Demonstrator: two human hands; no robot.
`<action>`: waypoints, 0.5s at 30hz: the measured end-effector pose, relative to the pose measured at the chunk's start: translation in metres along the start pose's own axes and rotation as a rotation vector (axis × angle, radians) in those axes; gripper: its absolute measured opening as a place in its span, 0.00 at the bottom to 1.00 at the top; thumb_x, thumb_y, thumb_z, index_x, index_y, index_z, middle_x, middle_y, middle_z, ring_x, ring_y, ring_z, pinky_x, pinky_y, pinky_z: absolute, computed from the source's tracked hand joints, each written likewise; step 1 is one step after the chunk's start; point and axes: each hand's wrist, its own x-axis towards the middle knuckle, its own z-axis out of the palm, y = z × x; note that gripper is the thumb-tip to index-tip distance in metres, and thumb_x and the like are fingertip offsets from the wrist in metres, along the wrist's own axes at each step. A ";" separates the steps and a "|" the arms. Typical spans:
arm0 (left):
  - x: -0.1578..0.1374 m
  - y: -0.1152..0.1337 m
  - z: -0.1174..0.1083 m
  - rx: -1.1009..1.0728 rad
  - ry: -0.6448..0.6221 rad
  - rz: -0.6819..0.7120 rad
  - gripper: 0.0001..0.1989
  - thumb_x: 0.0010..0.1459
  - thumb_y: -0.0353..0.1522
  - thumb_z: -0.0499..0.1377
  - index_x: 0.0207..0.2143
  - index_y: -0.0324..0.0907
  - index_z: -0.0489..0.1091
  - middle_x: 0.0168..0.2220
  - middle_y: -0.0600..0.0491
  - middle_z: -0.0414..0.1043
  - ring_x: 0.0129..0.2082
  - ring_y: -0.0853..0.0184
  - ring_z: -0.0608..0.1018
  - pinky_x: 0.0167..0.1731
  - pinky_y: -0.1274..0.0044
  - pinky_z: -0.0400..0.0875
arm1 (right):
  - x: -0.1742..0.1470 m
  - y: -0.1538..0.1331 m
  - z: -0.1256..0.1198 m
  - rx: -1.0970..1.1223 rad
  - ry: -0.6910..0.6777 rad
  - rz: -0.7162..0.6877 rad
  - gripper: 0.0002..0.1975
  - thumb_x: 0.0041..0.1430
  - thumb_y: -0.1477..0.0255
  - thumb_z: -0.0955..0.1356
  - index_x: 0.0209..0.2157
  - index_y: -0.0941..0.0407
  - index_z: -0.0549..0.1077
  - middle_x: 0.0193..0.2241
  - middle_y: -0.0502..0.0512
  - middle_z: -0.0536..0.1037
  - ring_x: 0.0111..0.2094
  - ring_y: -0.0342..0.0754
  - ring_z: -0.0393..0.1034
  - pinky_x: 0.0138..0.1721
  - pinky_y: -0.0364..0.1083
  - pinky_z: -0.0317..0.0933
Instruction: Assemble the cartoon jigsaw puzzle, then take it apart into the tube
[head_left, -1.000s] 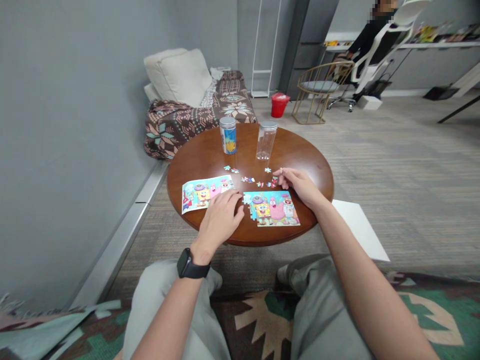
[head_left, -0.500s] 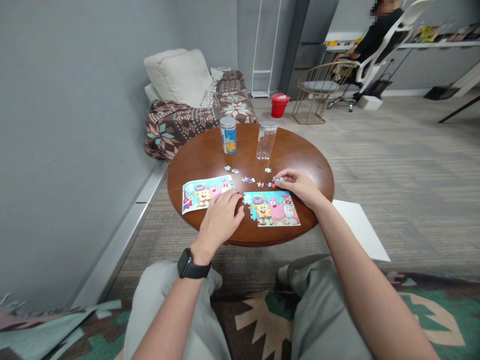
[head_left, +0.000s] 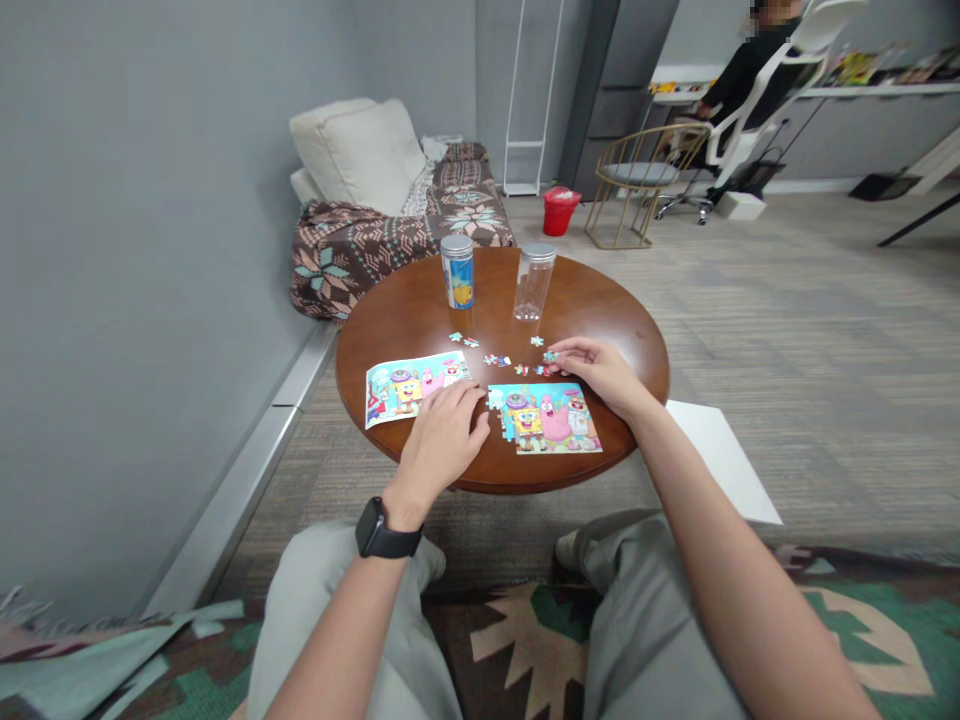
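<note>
A partly assembled jigsaw puzzle [head_left: 553, 420] with cartoon figures lies near the front of the round table; its left edge is uneven. Left of it is a printed sheet [head_left: 390, 392] with the same scene. My left hand [head_left: 444, 428] rests palm down over the sheet's right corner and the tabletop, fingers stretched out and holding nothing. Above the puzzle, my right hand [head_left: 600, 372] pinches a light blue puzzle piece [head_left: 550, 356] between thumb and fingertips. Several loose puzzle pieces [head_left: 496, 360] are scattered behind the puzzle, a few close to my right fingertips.
On the wooden table [head_left: 375, 320] stand a blue-labelled jar [head_left: 458, 275] and a clear jar [head_left: 534, 285], both with silver lids. A white board [head_left: 720, 460] lies lower at the right. Beyond are a covered sofa [head_left: 405, 225], a red bin [head_left: 559, 212] and a seated person [head_left: 742, 80].
The light blue piece in my right fingers is turned slightly and shows more clearly, a little to the left. My left hand stays put. The seated person has shifted slightly.
</note>
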 end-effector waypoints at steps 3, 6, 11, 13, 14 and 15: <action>0.000 0.000 0.000 0.003 -0.002 0.000 0.14 0.64 0.31 0.53 0.51 0.40 0.68 0.56 0.46 0.71 0.57 0.59 0.72 0.60 0.64 0.64 | -0.001 0.000 0.000 -0.026 0.010 0.002 0.16 0.45 0.61 0.76 0.33 0.55 0.77 0.29 0.54 0.80 0.33 0.49 0.74 0.38 0.48 0.65; 0.000 0.000 0.000 0.003 0.000 -0.004 0.14 0.64 0.31 0.53 0.51 0.40 0.68 0.56 0.46 0.71 0.57 0.59 0.72 0.60 0.64 0.63 | -0.001 -0.001 -0.001 -0.101 0.033 -0.015 0.16 0.48 0.60 0.74 0.37 0.55 0.79 0.29 0.53 0.79 0.30 0.47 0.70 0.36 0.47 0.64; 0.000 0.001 0.000 0.004 -0.003 -0.004 0.15 0.64 0.31 0.53 0.52 0.40 0.68 0.56 0.46 0.71 0.57 0.59 0.72 0.60 0.64 0.64 | -0.001 -0.003 -0.003 -0.176 0.057 -0.063 0.15 0.51 0.61 0.70 0.38 0.54 0.81 0.35 0.53 0.79 0.29 0.44 0.65 0.36 0.47 0.63; 0.000 0.001 -0.001 0.003 -0.007 -0.006 0.15 0.64 0.31 0.52 0.52 0.41 0.68 0.56 0.46 0.71 0.57 0.59 0.72 0.59 0.63 0.64 | -0.001 -0.004 -0.003 -0.166 0.045 -0.056 0.14 0.51 0.62 0.70 0.38 0.53 0.81 0.35 0.53 0.79 0.29 0.44 0.65 0.36 0.47 0.63; 0.000 0.001 -0.001 0.002 -0.009 -0.006 0.15 0.64 0.31 0.52 0.52 0.41 0.68 0.56 0.46 0.71 0.57 0.59 0.72 0.60 0.63 0.64 | -0.001 -0.005 -0.002 -0.156 0.037 -0.047 0.14 0.51 0.62 0.70 0.37 0.54 0.81 0.34 0.53 0.79 0.29 0.44 0.66 0.36 0.47 0.63; 0.000 0.001 -0.001 0.000 -0.011 -0.005 0.15 0.64 0.31 0.52 0.52 0.41 0.68 0.56 0.46 0.71 0.57 0.59 0.72 0.60 0.63 0.64 | -0.002 -0.005 -0.002 -0.144 0.030 -0.034 0.14 0.50 0.61 0.71 0.36 0.54 0.81 0.33 0.53 0.80 0.29 0.45 0.67 0.35 0.47 0.64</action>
